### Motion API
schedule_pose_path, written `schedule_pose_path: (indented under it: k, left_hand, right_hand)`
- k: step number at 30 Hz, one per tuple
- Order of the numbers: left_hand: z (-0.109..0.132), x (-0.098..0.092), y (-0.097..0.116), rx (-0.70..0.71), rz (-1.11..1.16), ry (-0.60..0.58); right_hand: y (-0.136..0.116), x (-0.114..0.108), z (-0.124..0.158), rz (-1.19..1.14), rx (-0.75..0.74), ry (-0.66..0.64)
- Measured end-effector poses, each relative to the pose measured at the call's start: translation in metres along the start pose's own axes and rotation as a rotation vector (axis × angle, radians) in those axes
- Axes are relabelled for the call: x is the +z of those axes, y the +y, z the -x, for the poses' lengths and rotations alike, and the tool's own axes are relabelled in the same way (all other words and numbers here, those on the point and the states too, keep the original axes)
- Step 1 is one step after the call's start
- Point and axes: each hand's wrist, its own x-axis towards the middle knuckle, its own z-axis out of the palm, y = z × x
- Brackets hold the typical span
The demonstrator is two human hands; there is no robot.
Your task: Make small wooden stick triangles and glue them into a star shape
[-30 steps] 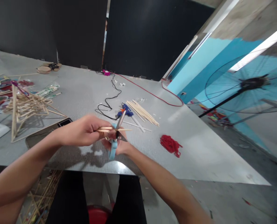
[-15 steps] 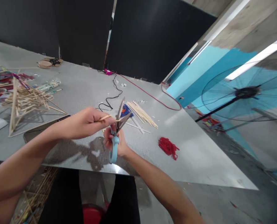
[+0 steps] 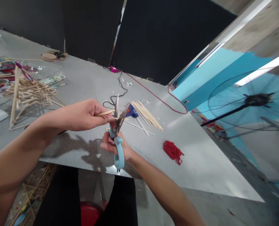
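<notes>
Wooden sticks (image 3: 105,113) are pinched between the thumb and fingers of my left hand (image 3: 87,115), their ends pointing right. My right hand (image 3: 117,147) grips a pair of scissors (image 3: 119,150) with light blue handles. The metal blades stand apart and point up and away from me, and one stick's end lies between them. Just behind the scissors, a blue glue gun (image 3: 131,111) rests on the table, partly hidden by the blades. Beside it lies a bundle of pale wooden sticks (image 3: 148,116).
A stick frame (image 3: 31,94) stands at the left of the grey table (image 3: 205,157), near loose packets and scraps. Red yarn (image 3: 172,152) lies to the right. A black cord and a red cable cross the back. A large fan (image 3: 257,99) stands beyond the right edge.
The scissors have turned slightly more upright, and their blades have come closer around a stick's end. My left hand still holds the sticks. The view has shifted a little.
</notes>
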Motion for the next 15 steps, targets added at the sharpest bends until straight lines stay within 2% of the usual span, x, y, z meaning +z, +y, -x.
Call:
schedule_pose_path:
  k: [6, 10, 15]
  left_hand:
    - [0.000, 0.000, 0.003, 0.058, -0.055, -0.025]
    - [-0.001, 0.002, 0.005, 0.112, -0.080, -0.034]
    - [-0.001, 0.002, 0.004, 0.102, -0.105, -0.039]
  right_hand:
    - [-0.008, 0.010, 0.004, -0.103, 0.062, 0.055]
    - [-0.010, 0.012, 0.004, -0.101, 0.048, 0.079]
    - [0.006, 0.015, 0.002, -0.197, 0.029, 0.088]
